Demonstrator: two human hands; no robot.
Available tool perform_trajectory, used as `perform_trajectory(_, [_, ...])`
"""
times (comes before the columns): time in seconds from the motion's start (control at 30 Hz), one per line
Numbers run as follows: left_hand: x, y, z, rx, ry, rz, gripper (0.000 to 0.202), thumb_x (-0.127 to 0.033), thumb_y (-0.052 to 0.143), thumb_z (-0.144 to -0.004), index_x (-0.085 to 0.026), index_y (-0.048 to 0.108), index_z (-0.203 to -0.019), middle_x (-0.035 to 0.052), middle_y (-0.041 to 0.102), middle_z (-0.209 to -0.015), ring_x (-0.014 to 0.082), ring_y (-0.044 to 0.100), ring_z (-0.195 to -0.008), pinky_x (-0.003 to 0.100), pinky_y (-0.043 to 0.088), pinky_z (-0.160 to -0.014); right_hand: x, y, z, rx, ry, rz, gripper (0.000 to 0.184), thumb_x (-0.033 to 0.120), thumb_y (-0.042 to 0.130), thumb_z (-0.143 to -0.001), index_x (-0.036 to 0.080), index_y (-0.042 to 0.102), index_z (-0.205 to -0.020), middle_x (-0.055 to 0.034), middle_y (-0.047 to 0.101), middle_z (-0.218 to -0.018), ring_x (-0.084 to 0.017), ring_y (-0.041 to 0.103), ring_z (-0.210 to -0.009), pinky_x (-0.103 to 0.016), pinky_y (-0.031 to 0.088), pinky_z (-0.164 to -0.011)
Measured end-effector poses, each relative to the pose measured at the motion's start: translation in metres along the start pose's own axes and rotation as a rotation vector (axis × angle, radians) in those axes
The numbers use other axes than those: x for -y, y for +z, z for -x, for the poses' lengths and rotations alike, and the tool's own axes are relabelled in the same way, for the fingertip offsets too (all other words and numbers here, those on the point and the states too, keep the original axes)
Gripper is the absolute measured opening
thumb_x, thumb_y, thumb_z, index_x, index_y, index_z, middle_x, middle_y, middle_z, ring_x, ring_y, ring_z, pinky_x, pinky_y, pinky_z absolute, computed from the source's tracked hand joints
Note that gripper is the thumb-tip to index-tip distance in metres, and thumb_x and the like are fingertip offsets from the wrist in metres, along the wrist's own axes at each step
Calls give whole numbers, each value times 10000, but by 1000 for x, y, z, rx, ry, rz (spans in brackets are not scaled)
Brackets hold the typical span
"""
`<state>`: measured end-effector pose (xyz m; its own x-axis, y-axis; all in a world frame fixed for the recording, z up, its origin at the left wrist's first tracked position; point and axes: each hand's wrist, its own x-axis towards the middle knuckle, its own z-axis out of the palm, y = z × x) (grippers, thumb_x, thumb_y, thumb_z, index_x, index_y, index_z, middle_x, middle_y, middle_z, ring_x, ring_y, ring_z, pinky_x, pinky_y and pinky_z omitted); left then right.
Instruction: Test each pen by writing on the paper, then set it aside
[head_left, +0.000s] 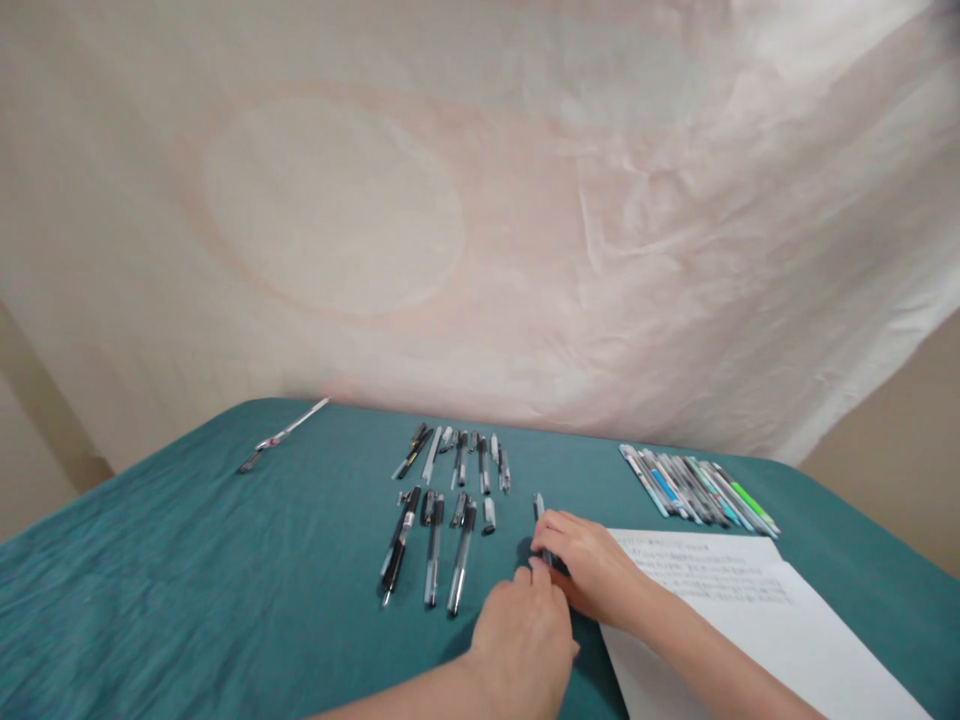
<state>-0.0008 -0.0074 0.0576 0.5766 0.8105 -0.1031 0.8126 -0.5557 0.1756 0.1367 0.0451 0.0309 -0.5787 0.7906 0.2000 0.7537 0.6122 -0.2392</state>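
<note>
Both my hands meet at the middle of the table, around one pen (539, 505) whose far end sticks out above the fingers. My right hand (592, 565) is closed on its upper part. Just below, my left hand (525, 625) has its fingers curled round the near part, which they largely hide. Left of my hands a short clear cap (489, 515) lies on the cloth. Beside it lie a clear pen (462, 560), another clear pen (434, 550) and a black pen (400, 547), with loose caps by their upper ends.
Behind these lies a row of several pens and caps (461, 458). Several pens (697, 488), some blue or green, lie side by side at the right. Written-on white paper (772, 650) lies under my right forearm. A long thin pen (285, 435) rests far left on the green tablecloth (225, 580).
</note>
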Motion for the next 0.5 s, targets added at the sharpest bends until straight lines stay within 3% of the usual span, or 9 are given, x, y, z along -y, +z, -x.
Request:
perform_trajectory(0.2, [13, 13, -12, -101, 110, 82, 291, -342, 500, -829, -106, 652, -907, 141, 658, -894, 276, 621, -831, 391, 495, -738, -6, 5, -1, -14, 181, -49, 71, 207, 529, -795, 206, 570, -853, -24, 569, -898, -143, 554, -729, -246, 414, -665])
perform_trajectory(0.33, [20, 16, -15, -163, 163, 131, 270, -335, 474, -840, -129, 645, -801, 107, 654, -818, 249, 622, -784, 343, 482, -699, -10, 10, -1, -77, 357, -83, 201, 237, 582, -742, 191, 500, -920, -27, 559, -840, -156, 545, -678, -256, 398, -625])
perform_trajectory(0.5, [26, 18, -16, -246, 175, 243, 241, -307, 453, -852, -159, 603, -735, 47, 630, -795, 193, 603, -735, 273, 450, -649, -15, 17, -1, -33, 436, -88, 273, 287, 539, -779, 186, 469, -1022, -9, 573, -731, -162, 551, -648, -244, 354, -591])
